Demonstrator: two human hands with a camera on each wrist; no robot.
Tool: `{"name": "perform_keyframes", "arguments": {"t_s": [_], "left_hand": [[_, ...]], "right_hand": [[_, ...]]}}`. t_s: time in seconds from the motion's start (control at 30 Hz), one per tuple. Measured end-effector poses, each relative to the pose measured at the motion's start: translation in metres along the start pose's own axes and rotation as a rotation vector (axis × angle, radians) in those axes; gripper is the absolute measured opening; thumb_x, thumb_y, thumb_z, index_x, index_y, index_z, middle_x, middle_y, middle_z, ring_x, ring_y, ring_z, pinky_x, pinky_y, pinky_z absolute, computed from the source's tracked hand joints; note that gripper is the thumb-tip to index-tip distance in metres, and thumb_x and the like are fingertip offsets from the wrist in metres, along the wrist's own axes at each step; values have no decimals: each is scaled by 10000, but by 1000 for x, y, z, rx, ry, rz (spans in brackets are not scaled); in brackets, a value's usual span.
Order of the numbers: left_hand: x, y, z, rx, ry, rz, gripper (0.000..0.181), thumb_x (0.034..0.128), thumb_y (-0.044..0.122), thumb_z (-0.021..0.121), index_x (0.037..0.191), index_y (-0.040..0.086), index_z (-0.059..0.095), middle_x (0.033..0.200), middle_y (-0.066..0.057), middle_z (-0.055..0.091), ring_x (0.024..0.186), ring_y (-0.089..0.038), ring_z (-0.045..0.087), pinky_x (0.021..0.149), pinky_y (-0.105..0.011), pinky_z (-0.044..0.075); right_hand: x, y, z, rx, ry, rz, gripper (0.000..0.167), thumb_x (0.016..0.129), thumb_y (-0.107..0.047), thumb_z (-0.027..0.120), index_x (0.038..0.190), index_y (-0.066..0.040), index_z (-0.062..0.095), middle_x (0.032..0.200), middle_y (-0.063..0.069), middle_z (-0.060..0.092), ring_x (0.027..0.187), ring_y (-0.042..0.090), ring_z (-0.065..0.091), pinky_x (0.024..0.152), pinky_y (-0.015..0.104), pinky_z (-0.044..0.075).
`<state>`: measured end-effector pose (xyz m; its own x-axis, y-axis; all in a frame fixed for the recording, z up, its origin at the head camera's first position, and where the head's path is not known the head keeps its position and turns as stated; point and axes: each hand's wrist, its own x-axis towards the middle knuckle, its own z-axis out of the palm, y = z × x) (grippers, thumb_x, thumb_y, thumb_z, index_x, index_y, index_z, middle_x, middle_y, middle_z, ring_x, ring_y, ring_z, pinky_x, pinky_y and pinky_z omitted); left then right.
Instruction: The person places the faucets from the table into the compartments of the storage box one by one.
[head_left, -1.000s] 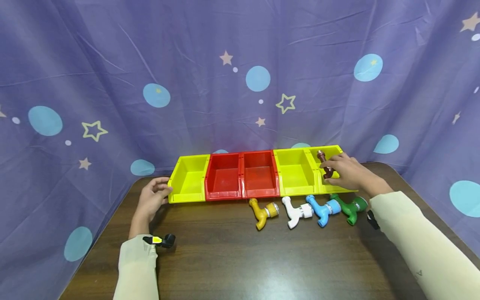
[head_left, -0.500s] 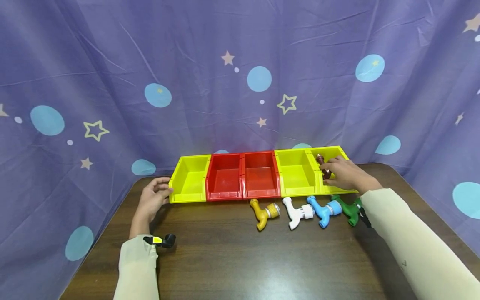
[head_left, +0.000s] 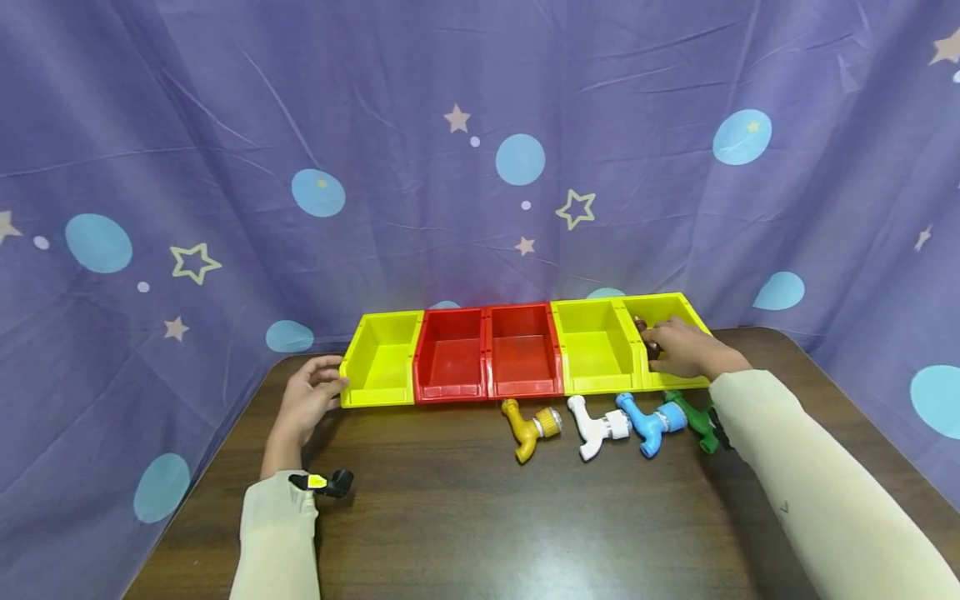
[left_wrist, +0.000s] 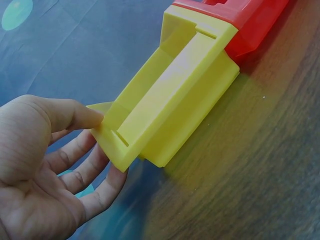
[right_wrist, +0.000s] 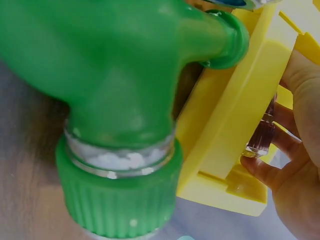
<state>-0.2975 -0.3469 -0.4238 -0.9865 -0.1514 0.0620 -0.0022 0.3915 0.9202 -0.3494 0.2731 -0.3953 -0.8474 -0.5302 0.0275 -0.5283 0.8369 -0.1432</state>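
Right hand: (head_left: 678,348) reaches into the rightmost yellow bin (head_left: 678,307), its fingers and thumb curled round the brown tap (right_wrist: 263,134).
Left hand: (head_left: 303,398) pinches the outer edge of the leftmost yellow bin (head_left: 381,397) between thumb and fingers.
Brown tap: within the right hand's grip, inside the rightmost bin and well apart from the left hand; whether it touches the bin floor I cannot tell.
Hidden on the brown tap: the right hand covers most of it from the head; from the right wrist the bin's wall hides part.
Green tap: (head_left: 696,425) just below the right forearm, its knob end mostly covered by the sleeve and a black wrist device.
Cut off: the right hand and the green tap both run out of the right wrist view.
Only from the right wrist: the green tap's ribbed knob and silvery collar, large and close; also the ribbed end of the brown tap between the fingers.
Only from the left wrist: the thumb at the bin's rim, with fingers spread below it.
Other taps: blue (head_left: 651,423), white (head_left: 596,427) and yellow (head_left: 531,429), lying on the worktop (head_left: 465,517) in front of the bins.
Middle bins: two red, one yellow, side by side.
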Motion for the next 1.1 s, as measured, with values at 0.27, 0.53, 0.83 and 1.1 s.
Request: {"name": "perform_keyframes", "arguments": {"t_s": [0.27, 0.53, 0.83, 1.1], "left_hand": [[0, 0, 2, -4, 9, -1, 476, 988, 111, 657, 1435, 71, 500, 1150, -88, 561, 995, -191, 613, 772, -319, 593], [2, -1, 0, -8, 2, -7, 487, 992, 115, 652, 1450, 73, 493, 1170, -101, 556, 1008, -194, 607, 778, -317, 591], [1, -1, 0, -15, -3, 3, 487, 991, 108, 650, 1450, 69, 492, 1158, -96, 558, 992, -187, 613, 774, -325, 593], [2, -2, 1, -16, -5, 7, 471, 985, 98, 641, 1433, 68, 500, 1174, -132, 559, 995, -206, 619, 776, -336, 598]], "right_hand": [[0, -3, -3, 8, -60, 18, 202, 935, -193, 747, 874, -100, 579, 730, -9, 485, 718, 194, 431, 752, 406, 332], [1, -1, -2, 56, -82, 53, 200, 937, -154, 733, 850, -113, 558, 694, 3, 460, 662, 177, 449, 656, 348, 374], [0, 1, -1, 89, -86, 41, 159, 948, -144, 720, 877, -120, 580, 722, -2, 494, 679, 164, 471, 674, 354, 404], [-13, -6, -10, -9, 32, 4, 234, 941, -164, 734, 1152, -63, 720, 1107, 131, 687, 947, 287, 612, 825, 477, 512]]}}
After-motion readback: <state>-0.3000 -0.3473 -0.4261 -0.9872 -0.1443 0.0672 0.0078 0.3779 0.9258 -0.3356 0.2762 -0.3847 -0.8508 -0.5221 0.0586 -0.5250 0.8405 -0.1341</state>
